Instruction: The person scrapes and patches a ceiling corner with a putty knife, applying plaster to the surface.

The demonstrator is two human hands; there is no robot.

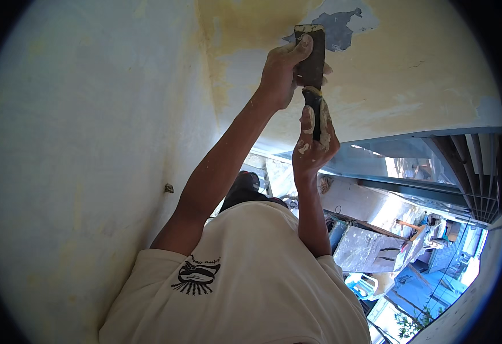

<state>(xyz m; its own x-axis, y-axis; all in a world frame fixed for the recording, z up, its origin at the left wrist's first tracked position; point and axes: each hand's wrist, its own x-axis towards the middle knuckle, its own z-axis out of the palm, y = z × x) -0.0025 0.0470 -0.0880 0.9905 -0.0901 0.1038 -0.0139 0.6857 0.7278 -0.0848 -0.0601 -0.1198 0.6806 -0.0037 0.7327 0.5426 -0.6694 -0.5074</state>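
Wall surface: a pale wall (79,149) filled the left side, stained faint yellow, with a small dark fitting (169,188) set in it near the forearm.
Shirt: a cream T-shirt (245,286) with a dark printed emblem covered the lower centre, both arms rising out of it.
Left hand: the left hand (281,71) was raised overhead, thumb and fingers pressed on the blade end of the putty knife.
Putty knife: a dark putty knife (311,66) stood nearly upright between the two hands, its blade tip touching the ceiling just beside the bare grey patch.
Right hand: the right hand (315,140) was clamped around the knife handle directly below the left hand, smeared with pale filler.
Hand spacing: both hands sat close together on the one tool, one above the other.
Ceiling: the ceiling (411,74) showed yellowed paint and a grey patch (340,26) where the coating had flaked off.
Background, right: a dark window frame (463,172) and a cluttered outdoor yard (423,269) with blue items lay beyond the arms.
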